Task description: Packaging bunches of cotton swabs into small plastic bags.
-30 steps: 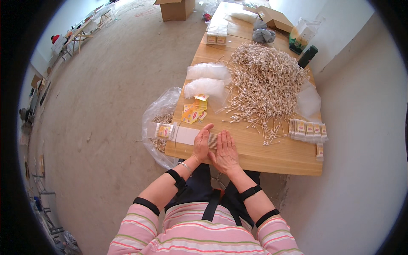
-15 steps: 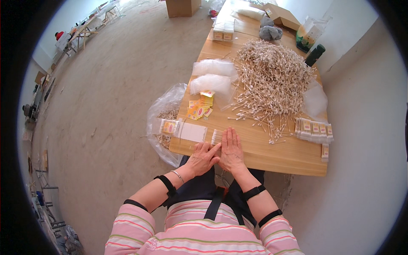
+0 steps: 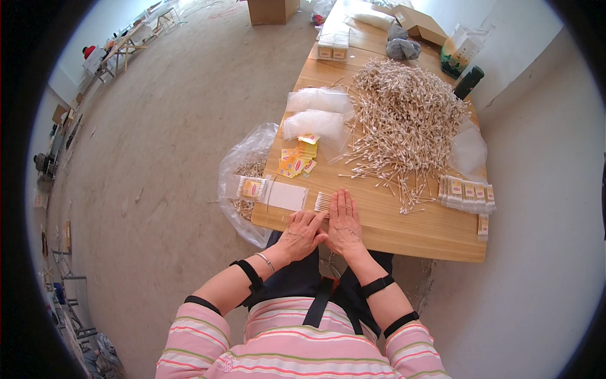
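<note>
At the table's near edge, a short row of cotton swabs [image 3: 322,201] lies side by side on the wood. My right hand [image 3: 344,222] rests flat along the row's right side, its fingers straight and close together. From the left, my left hand [image 3: 303,235] reaches to the near ends of the swabs, its index finger stretched toward them and its thumb side against my right hand. Neither hand grips anything that I can see. Left of the row lies a white card [image 3: 287,196], with a filled pack of swabs [image 3: 252,188] beside it at the table's left edge.
A large heap of loose swabs [image 3: 407,120] covers the table's middle. Clear bags [image 3: 315,123] and yellow cards [image 3: 297,161] lie left of it, filled packs [image 3: 466,192] at right. A plastic bag of swabs [image 3: 246,170] hangs left; a dark green bottle [image 3: 468,82] stands far right.
Both hands stay almost in place. My left index finger has shifted slightly at the near ends of the swabs.
</note>
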Action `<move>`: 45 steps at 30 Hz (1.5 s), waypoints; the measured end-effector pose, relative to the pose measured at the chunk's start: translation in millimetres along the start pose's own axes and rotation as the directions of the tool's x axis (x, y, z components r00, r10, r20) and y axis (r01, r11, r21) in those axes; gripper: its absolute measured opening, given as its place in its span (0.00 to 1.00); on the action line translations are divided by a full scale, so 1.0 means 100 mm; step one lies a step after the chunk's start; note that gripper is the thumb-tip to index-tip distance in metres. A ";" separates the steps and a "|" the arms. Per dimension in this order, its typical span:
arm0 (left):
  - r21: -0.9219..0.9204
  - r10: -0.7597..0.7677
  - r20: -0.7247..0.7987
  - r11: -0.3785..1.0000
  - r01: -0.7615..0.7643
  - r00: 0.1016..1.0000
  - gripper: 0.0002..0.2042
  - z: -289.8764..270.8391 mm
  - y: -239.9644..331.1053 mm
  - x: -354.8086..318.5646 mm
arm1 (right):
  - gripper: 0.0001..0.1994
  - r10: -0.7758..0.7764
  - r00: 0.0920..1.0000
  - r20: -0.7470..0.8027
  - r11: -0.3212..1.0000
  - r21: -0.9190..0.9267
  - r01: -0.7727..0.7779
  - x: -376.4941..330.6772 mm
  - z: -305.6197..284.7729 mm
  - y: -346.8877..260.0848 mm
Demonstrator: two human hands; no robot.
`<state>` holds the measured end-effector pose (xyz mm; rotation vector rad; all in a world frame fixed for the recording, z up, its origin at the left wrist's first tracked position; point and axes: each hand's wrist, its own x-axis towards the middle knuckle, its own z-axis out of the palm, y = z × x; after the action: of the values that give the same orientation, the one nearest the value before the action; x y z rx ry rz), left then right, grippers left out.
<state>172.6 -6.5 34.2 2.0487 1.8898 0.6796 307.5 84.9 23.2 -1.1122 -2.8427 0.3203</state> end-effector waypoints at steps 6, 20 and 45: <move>-0.022 -0.032 0.008 0.999 0.032 0.999 0.28 0.00 0.01 0.04 | 0.46 -0.001 1.000 -0.022 1.000 -0.023 0.000 0.01 0.02 0.00; -0.060 -0.070 -0.012 0.996 0.069 0.997 0.28 0.02 -0.02 0.12 | 0.47 0.000 1.000 -0.011 0.999 -0.045 -0.001 0.01 0.02 -0.02; -0.041 -0.074 -0.053 0.997 0.072 0.996 0.22 0.04 -0.01 0.21 | 0.44 0.002 0.997 -0.079 1.000 -0.019 -0.004 0.01 0.09 0.00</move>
<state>174.3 14.4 33.8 1.9456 1.9549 0.7561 305.1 84.3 14.9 -1.1068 -2.7814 0.2446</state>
